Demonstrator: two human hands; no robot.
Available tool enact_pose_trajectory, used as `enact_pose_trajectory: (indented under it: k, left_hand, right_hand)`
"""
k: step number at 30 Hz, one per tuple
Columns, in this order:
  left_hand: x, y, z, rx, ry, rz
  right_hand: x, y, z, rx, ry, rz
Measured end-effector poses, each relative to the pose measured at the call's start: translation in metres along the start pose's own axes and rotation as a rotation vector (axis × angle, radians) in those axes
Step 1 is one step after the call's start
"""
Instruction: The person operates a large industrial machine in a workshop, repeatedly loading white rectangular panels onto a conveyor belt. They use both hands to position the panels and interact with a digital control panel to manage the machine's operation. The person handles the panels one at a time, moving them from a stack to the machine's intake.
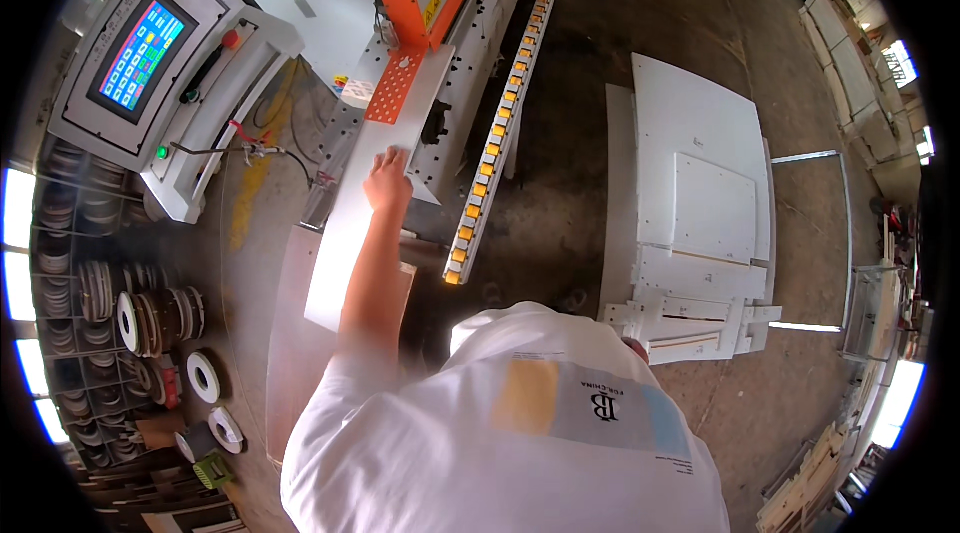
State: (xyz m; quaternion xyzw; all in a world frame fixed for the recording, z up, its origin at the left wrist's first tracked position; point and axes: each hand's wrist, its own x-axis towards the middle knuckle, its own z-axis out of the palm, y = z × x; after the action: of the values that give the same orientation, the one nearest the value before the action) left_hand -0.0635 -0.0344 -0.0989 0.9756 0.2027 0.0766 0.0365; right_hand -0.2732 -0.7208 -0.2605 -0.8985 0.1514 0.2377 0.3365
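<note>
My left hand point(388, 183) reaches forward and lies on a long white board point(340, 258), its fingers stretched out flat on the surface. The board rests on the bed of a machine, with its far end beside an orange perforated plate point(385, 98) and under the front of an orange guard point(405, 18). Its near end reaches back beside my left forearm. My right hand is out of sight; only a small bit of skin shows past the white shirt on the right.
Right of the board runs a rail with yellow rollers point(487, 170). White panels lie in a stack point(690, 123) farther right. A control console point(140, 53) with a lit screen stands at the left, above rolls of edge banding point(160, 321). A brownish board point(290, 333) lies near my left arm.
</note>
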Motion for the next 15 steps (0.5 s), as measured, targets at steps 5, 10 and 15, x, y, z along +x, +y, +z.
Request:
enact_pose_trajectory:
  k: [5, 10, 15]
  left_hand:
    - [0.045, 0.02, 0.015, -0.109, -0.022, 0.03]
    - [0.053, 0.007, 0.046, -0.201, 0.086, 0.083]
    - [-0.002, 0.001, 0.044, -0.277, 0.231, 0.195]
  right_hand:
    - [0.012, -0.063, -0.03, 0.084, 0.089, -0.02]
    - [0.009, -0.088, -0.033, 0.146, 0.071, -0.037]
    - [-0.01, -0.011, -0.008, 0.084, -0.018, 0.035]
